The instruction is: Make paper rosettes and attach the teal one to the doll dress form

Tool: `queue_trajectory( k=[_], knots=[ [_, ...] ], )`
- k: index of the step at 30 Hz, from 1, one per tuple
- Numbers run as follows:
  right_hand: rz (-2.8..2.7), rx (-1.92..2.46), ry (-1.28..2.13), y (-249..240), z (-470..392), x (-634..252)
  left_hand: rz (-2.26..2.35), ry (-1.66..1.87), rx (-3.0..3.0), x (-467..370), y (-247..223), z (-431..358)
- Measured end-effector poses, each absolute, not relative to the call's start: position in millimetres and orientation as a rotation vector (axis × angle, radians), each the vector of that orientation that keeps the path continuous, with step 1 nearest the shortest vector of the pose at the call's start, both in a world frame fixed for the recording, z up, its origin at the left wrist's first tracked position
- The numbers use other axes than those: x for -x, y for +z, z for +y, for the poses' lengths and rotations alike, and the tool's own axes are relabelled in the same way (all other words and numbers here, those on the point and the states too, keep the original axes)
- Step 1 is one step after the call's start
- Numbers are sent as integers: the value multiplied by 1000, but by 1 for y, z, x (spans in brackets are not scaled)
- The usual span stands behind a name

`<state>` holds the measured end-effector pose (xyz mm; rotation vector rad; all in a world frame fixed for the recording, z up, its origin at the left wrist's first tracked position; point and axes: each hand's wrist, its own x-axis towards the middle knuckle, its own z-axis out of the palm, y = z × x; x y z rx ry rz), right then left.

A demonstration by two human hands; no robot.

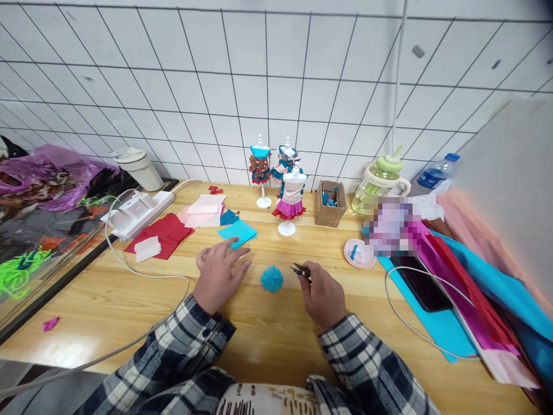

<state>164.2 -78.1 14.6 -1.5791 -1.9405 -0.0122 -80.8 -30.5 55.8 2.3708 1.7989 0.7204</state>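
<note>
A round blue pom-pom [272, 279] lies on the wooden table between my two hands, touched by neither. My left hand [219, 273] hovers just left of it with the fingers apart and nothing in them. Small dark thread snips [305, 271] are gripped in my right hand [325, 295], their two pointed blades spread and aimed left toward the pom-pom. Just beyond my left fingers lies a blue fabric square [237, 233]. Farther back, a small white dress form [294, 193] wears a pale top and a pink and red skirt.
Two more dressed forms [260, 167] and a small cardboard box [330, 203] stand near the tiled wall. Red cloth [166, 236] and a power strip [138, 210] lie left. At right are a pink dish [360, 253], a phone [421, 282], a white cable [389, 294] and fabric sheets.
</note>
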Motion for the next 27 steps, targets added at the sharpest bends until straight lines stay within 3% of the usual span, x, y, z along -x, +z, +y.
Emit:
queue_trajectory(
  k=[4,12,27],
  knots=[
    [-1935,1578,-144,6,-75,-156,1310,775,-2044,45,55,-30],
    [-1972,1566,-226,-6,-76,-156,1280,779,-1777,18,25,-30],
    [-2002,1551,-186,-9,-74,-150,1069,967,-1611,31,10,-27]
  ],
)
